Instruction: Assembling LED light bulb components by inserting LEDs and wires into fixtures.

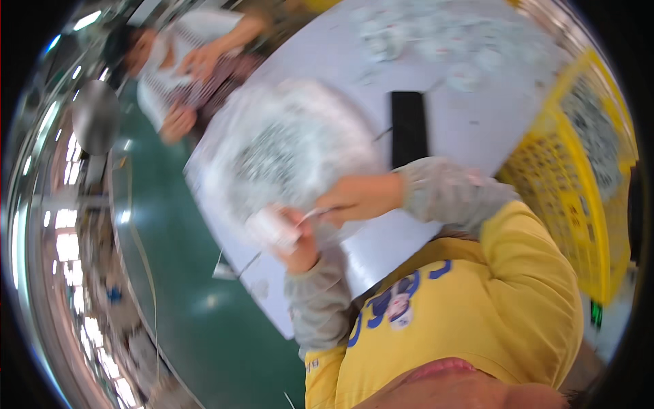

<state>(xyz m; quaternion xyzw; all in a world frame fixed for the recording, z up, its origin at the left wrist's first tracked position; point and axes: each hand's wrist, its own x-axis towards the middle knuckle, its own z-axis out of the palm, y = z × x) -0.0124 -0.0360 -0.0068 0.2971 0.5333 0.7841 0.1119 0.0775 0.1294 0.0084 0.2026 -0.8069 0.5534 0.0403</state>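
My left hand (pixel 300 252) is closed around a small white piece (pixel 274 228), blurred by motion. Just to its right, my right hand (pixel 360 199) grips a thin, light-coloured tool (pixel 312 214) whose kind I cannot make out. The tool's end points toward the white piece and appears to meet it. Beyond both hands, a large clear plastic bag (pixel 340 129) lies spread open on the white table, holding many small grey-green pieces (pixel 276 160). Both my forearms wear grey sleeve covers.
A flat black rectangular object (pixel 409 126) lies on the white table (pixel 310 58). Clear plastic pieces (pixel 463 48) are scattered at the far side. A yellow basket (pixel 545 184) with grey contents stands at right. A co-worker (pixel 197 65) sits at far left, beside the green floor (pixel 177 273).
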